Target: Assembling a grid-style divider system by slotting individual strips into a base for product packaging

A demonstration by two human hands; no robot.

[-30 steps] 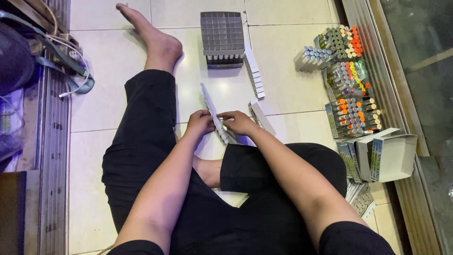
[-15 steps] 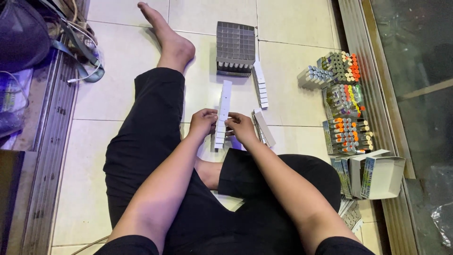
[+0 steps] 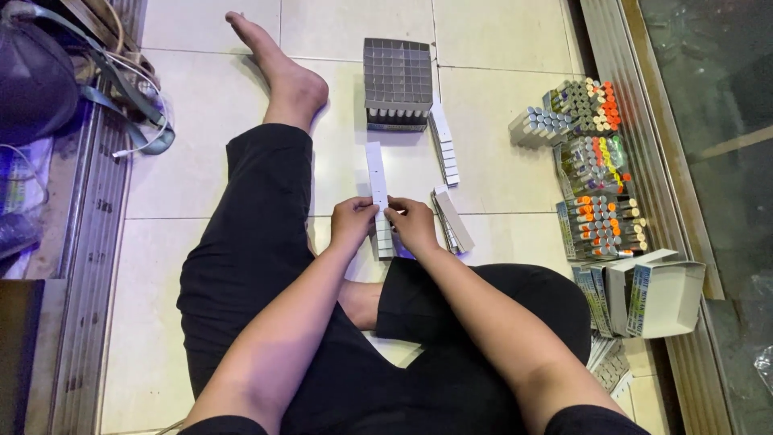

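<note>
Item: white slotted cardboard strip (image 3: 376,181), held lengthwise above the floor tiles. Left hand (image 3: 351,223) and right hand (image 3: 411,224) both pinch its near end. Step: slotting dividers; next needs aligning with grid (image 3: 398,82).

Long white slotted strip (image 3: 377,181), held lengthwise above tiled floor
</note>
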